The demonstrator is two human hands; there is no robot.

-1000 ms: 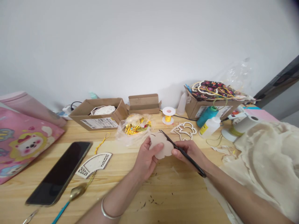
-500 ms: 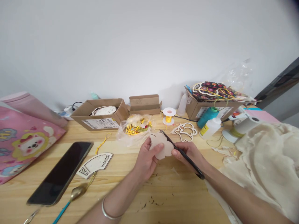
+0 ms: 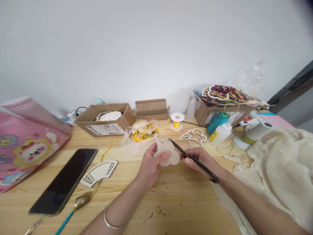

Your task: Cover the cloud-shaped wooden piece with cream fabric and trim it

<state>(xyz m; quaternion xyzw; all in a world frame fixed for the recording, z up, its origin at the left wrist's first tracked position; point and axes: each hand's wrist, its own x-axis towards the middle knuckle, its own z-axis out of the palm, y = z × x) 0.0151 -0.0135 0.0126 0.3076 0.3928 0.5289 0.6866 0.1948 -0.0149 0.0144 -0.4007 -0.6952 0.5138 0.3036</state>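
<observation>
My left hand [image 3: 149, 164] is closed on a pale, cloud-shaped wooden piece [image 3: 168, 154], thumb on its front face, above the middle of the wooden table [image 3: 171, 209]. My right hand [image 3: 199, 159] grips black scissors [image 3: 193, 159], whose blades point up and left along the piece's right edge. A silver bangle [image 3: 111, 222] circles my left wrist.
A phone [image 3: 65, 179], a fan-shaped wooden cutout [image 3: 99, 171] and a spoon [image 3: 79, 203] lie at the left. Open cardboard boxes [image 3: 104, 119], a bag of yellow cord [image 3: 143, 132], a thread spool [image 3: 176, 120], a glue bottle [image 3: 220, 133] and cream cloth [image 3: 278, 169] surround my hands.
Both hands stayed almost in place. The scissors shifted slightly to the right and the wooden piece turned a little in my left hand.
</observation>
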